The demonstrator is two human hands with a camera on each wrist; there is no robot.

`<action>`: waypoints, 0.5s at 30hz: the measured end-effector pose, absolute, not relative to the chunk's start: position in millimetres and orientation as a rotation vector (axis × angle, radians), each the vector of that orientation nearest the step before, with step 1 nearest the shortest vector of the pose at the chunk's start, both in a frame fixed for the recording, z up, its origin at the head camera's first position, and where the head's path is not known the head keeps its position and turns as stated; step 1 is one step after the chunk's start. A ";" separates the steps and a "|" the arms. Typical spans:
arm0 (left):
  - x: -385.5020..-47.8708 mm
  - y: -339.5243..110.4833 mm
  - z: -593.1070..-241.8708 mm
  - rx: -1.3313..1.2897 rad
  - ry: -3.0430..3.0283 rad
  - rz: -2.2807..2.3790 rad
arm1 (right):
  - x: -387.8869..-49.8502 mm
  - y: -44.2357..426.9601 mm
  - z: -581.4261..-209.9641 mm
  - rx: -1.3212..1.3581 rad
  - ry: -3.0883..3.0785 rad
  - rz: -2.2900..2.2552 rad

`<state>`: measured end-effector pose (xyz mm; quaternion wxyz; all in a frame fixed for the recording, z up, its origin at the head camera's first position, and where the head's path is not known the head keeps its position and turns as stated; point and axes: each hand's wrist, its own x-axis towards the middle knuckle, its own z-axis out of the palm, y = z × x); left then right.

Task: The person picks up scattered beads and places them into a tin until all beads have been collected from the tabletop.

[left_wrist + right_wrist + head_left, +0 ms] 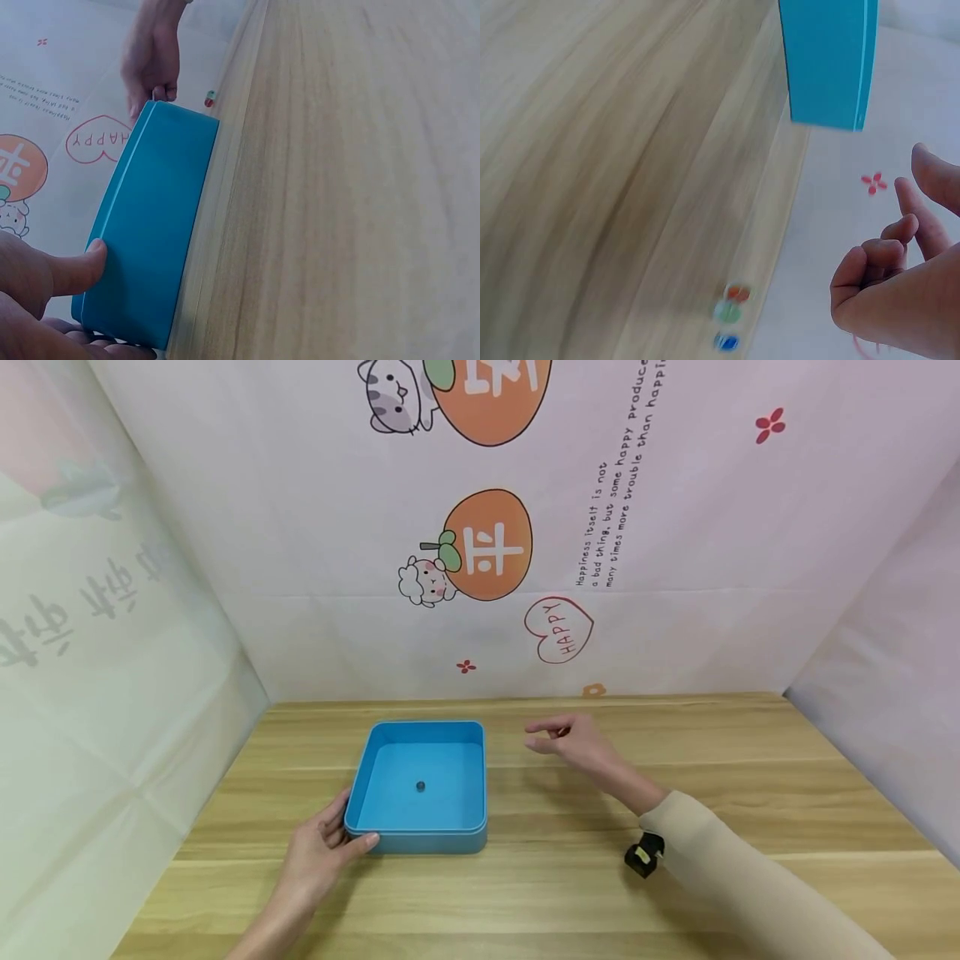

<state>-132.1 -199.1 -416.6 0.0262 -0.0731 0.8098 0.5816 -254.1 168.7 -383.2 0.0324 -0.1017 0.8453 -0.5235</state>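
A square blue open-topped box sits on the wooden table, with one small dark round piece on its floor. My left hand grips the box's near left corner, its thumb on the front wall and the other fingers along the side, as the left wrist view also shows. To the right of the box, my right hand hovers with thumb and index finger apart and the other fingers bent. Nothing shows between its fingertips. Small colored pieces, red-orange, green and blue, lie on the table, blurred.
The wooden table meets a white printed cloth backdrop at its far edge, with more cloth at the left and right. A small black device is attached at the right sleeve's cuff.
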 end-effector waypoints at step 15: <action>-130.7 -199.9 -417.4 -0.237 2.498 1.808 | -252.6 240.1 -396.5 -0.198 2.752 -1.431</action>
